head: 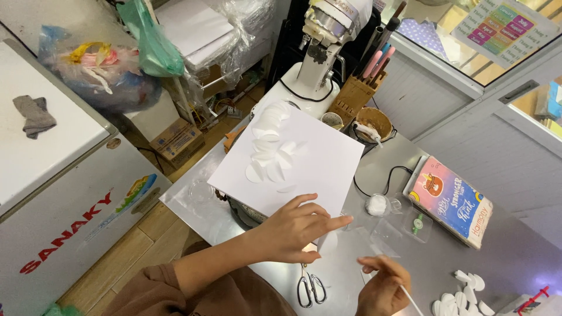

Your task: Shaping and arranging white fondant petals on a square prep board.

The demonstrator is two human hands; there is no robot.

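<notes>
Several white paper petals (270,143) are already sitting on the white board (310,164); more petals (462,292) are waiting on the worktop (515,251). Left hand (295,228) is resting on the board edge, fingers spread, empty. Right hand (383,287) is pinching a thin white stick (410,299). Judging it partway done.

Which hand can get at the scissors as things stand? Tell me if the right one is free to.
Probably not at once: the right hand already pinches a thin white stick. The scissors lie uncovered on the metal table, between both hands.
</notes>
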